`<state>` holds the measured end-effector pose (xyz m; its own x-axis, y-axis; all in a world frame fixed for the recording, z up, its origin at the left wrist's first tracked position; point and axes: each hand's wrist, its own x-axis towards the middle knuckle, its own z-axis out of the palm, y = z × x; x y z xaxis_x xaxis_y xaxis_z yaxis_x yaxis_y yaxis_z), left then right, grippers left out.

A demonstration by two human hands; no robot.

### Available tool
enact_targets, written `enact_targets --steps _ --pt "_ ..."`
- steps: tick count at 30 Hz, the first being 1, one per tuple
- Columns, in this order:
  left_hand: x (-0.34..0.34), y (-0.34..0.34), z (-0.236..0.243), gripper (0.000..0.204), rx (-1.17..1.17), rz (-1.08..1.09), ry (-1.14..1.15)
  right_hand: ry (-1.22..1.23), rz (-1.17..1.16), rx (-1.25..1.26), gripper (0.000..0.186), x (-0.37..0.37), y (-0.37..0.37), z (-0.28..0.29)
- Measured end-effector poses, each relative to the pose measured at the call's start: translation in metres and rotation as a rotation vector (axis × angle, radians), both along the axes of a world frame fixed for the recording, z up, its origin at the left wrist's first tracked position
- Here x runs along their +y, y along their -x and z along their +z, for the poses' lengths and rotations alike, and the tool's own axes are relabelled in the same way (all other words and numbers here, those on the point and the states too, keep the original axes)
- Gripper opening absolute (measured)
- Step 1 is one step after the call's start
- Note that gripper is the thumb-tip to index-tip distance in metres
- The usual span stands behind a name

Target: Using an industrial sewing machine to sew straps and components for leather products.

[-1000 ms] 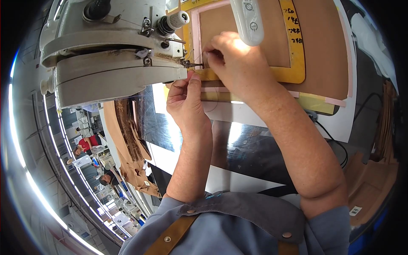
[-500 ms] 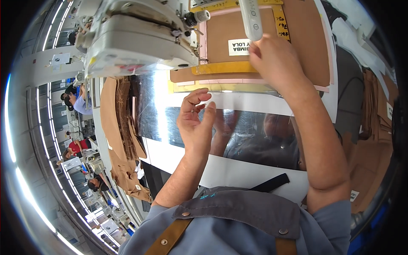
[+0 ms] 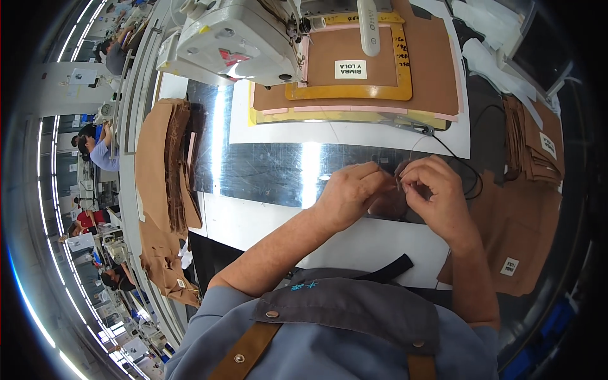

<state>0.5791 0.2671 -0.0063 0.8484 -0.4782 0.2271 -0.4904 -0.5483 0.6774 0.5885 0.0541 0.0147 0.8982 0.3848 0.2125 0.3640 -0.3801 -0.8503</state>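
Note:
Above the near edge of the shiny metal plate [image 3: 266, 171], my two hands meet fingertip to fingertip. My left hand [image 3: 354, 193] is closed in a pinch, its fingers pointing right. My right hand [image 3: 436, 196] pinches too, thumb against fingers. Between them shows a small dark thing [image 3: 399, 175], too small to name. Farther off, a brown panel [image 3: 437, 76] bearing a white label [image 3: 350, 69] lies under a yellow frame [image 3: 348, 93], beneath the head of a white sewing machine [image 3: 237, 41]. Neither hand touches the panel.
At the left stands a stack of brown pieces [image 3: 155, 164]. More brown pieces [image 3: 535, 139] are piled at the right, near a black cable [image 3: 478, 180]. A white rod-shaped device [image 3: 368, 28] hangs over the frame. Other people sit at machines far left.
My right hand has left the label and come back toward me. My left hand has moved right to meet it, and its fingers have closed. The view has shifted.

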Motion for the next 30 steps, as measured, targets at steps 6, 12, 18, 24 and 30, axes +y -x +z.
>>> enact_targets --steps 6,12,18,24,30 --pt "0.007 0.047 0.005 0.010 0.333 0.266 0.279 0.004 0.108 -0.009 0.017 0.014 0.015 -0.004" --pt "0.038 0.063 0.014 0.008 0.579 0.508 0.499 -0.058 0.133 0.231 0.016 0.039 0.010 -0.001" --pt "0.050 0.042 0.020 0.006 0.543 0.544 0.580 -0.248 0.222 0.300 0.026 0.071 -0.006 -0.006" --pt "0.055 0.029 0.015 0.007 0.510 0.579 0.506 -0.307 0.193 0.268 0.012 0.084 -0.022 -0.016" --pt "0.060 0.016 0.018 0.014 0.571 0.585 0.418 -0.250 0.144 0.230 0.008 0.084 -0.037 -0.021"
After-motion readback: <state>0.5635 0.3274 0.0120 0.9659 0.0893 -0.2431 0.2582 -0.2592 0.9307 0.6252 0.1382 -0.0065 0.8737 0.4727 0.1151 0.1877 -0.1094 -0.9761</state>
